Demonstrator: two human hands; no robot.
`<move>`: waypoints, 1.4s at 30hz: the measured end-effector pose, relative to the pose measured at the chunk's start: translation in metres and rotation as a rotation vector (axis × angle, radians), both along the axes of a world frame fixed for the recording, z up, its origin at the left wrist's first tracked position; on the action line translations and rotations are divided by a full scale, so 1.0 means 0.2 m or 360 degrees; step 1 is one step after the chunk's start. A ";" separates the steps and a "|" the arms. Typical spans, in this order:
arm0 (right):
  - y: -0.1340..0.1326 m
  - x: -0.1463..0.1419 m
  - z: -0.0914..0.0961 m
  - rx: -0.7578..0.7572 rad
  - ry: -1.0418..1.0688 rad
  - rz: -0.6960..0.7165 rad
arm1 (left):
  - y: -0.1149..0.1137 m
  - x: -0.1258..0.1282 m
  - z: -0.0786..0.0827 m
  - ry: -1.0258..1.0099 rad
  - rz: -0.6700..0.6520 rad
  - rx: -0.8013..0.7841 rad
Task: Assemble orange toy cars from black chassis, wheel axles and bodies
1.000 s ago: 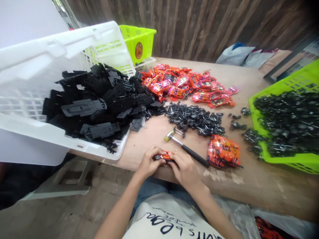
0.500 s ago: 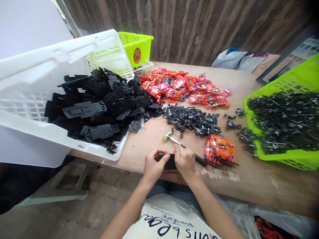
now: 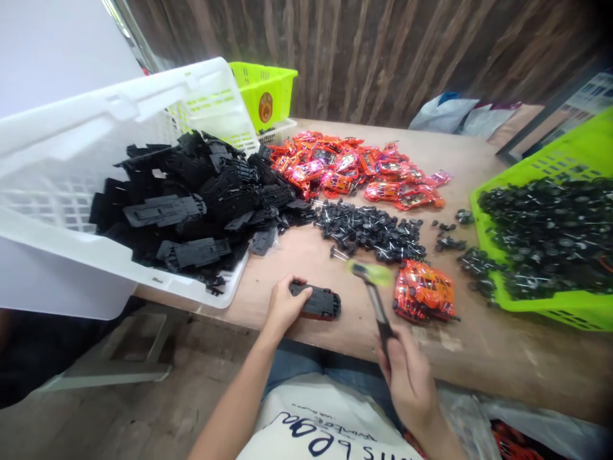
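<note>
On my head camera, the big white basket (image 3: 138, 102) at the left stands tipped, its mouth toward the middle of the bench (image 3: 294, 259), and black car bases (image 3: 191, 191) fill it and spill out past its lip. At the right I have a green basket (image 3: 546, 314) heaped with black wheels (image 3: 560, 236), some of which lie loose just outside its near left corner. A smaller green box (image 3: 283, 96) stands at the back (I can't see down into it).

My left hand (image 3: 285, 305) grasps one end of a toy car (image 3: 322, 302), which lies dark underside up near the bench's front edge, thumb across the top. My right hand (image 3: 412, 377) is clenched around the handle of a hammer (image 3: 379, 310), its yellow head blurred and pointing away from me, to the right of the car. How high that head sits I cannot tell.

Bare bench shows between the car and the wheel pile (image 3: 371, 230) beyond it, and orange shells (image 3: 357, 169) spread behind that. On the right, a bunch of orange cars (image 3: 426, 291) sits close to the hammer head, so that side is tighter; toward the back right corner the surface is open.
</note>
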State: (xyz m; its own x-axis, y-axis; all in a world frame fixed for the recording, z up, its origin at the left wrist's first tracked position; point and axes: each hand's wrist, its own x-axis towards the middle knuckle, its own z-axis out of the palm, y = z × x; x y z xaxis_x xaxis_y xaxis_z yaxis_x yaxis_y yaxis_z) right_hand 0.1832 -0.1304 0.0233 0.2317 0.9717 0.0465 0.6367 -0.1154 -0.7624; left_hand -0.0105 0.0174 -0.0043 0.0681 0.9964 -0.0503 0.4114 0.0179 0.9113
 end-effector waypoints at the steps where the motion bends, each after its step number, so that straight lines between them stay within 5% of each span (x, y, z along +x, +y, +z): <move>1: -0.06 -0.01 -0.03 -0.0012 0.0011 -0.0041 | 0.00 0.00 0.00 0.0005 0.0003 0.0004; 5: -0.20 -0.03 -0.15 -0.0266 -0.0164 0.0000 | 0.00 0.01 -0.01 0.0025 -0.0014 0.0040; 9: -0.15 0.00 -0.16 -0.0198 -0.0276 0.0123 | 0.02 -0.01 0.02 0.0062 -0.0029 0.0107; 13: 0.04 0.02 -0.10 -0.0171 -0.0472 0.0086 | 0.03 -0.05 0.17 0.0090 -0.0056 0.0491; 16: 0.25 -0.01 -0.02 0.0106 -0.0494 0.0064 | 0.00 -0.03 0.32 0.0088 -0.0435 0.0730; 19: 0.42 -0.06 0.09 0.0481 -0.0155 0.0403 | -0.05 0.01 0.39 0.0096 -0.0765 0.0825; 22: 0.50 -0.12 0.14 0.0680 0.0043 0.0665 | -0.09 0.00 0.36 0.0098 -0.0766 0.0809; 29: 0.43 -0.20 0.21 0.0825 -0.0122 0.0741 | -0.16 -0.08 0.27 0.0120 -0.0568 0.0807; 32: 0.38 -0.07 0.26 0.0939 -0.0216 0.0630 | -0.17 0.06 0.33 -0.0079 -0.0688 0.0877; 36: 0.33 0.24 0.23 0.1106 -0.0541 0.0058 | -0.10 0.40 0.38 -0.0261 -0.1009 0.0781; 38: 0.31 0.36 0.16 0.1028 -0.0648 0.0018 | -0.05 0.55 0.32 -0.0368 -0.1157 0.0563; 42: 0.28 0.51 0.05 0.0717 -0.0796 0.0355 | -0.01 0.73 0.12 -0.0439 -0.1119 0.0081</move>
